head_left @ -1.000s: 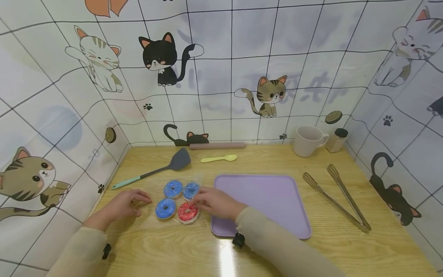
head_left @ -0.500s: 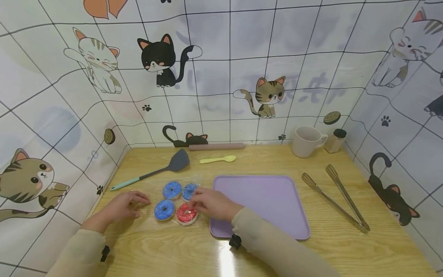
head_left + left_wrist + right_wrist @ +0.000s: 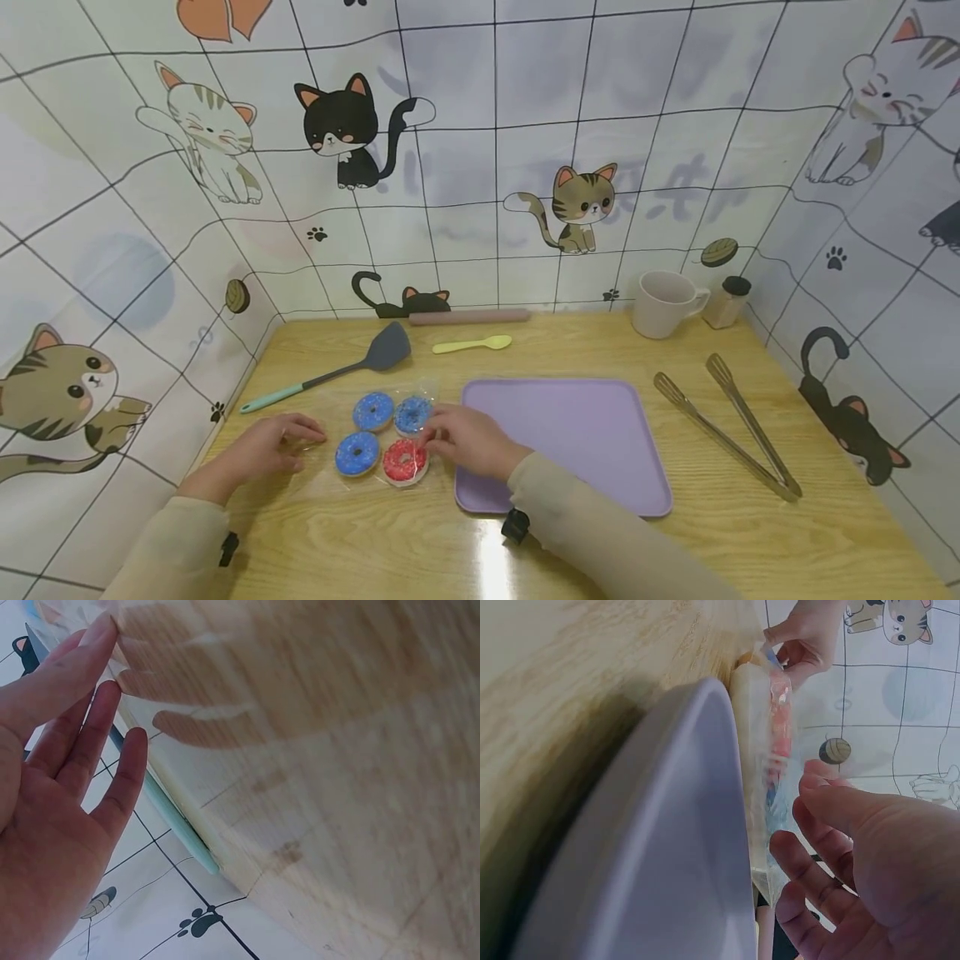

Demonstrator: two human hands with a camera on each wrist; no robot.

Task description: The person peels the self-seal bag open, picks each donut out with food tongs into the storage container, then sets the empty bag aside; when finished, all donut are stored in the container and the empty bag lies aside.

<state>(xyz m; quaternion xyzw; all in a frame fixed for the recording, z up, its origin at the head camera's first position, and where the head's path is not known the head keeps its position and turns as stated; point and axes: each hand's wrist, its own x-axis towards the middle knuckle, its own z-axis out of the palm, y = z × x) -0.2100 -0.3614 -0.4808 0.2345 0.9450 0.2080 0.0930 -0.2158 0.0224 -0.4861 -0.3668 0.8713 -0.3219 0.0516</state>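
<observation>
In the head view a clear plastic bag (image 3: 383, 438) lies flat on the wooden table, holding three blue-iced toy donuts (image 3: 357, 454) and one red-iced donut (image 3: 403, 465). My left hand (image 3: 262, 450) is at the bag's left end, its fingers extended and fingertips low over the table. At the right side, my right hand (image 3: 468, 442) has its thumb and fingers loosely bent, apart from each other, right by the red donut and the bag's edge. The right wrist view shows these fingertips beside the bag (image 3: 780, 787); its far end is partly hidden.
A purple tray (image 3: 570, 442) lies under the right forearm. Behind are a spatula (image 3: 386, 348), a yellow spoon (image 3: 472, 344) and a rolling pin (image 3: 470, 317) by the wall. Metal tongs (image 3: 738, 442), a mug (image 3: 663, 307) and a black-capped jar (image 3: 727, 304) stand or lie at right.
My right hand has shifted slightly right, and its thumb and fingers have come a little apart. The left hand and the donuts stay practically where they were.
</observation>
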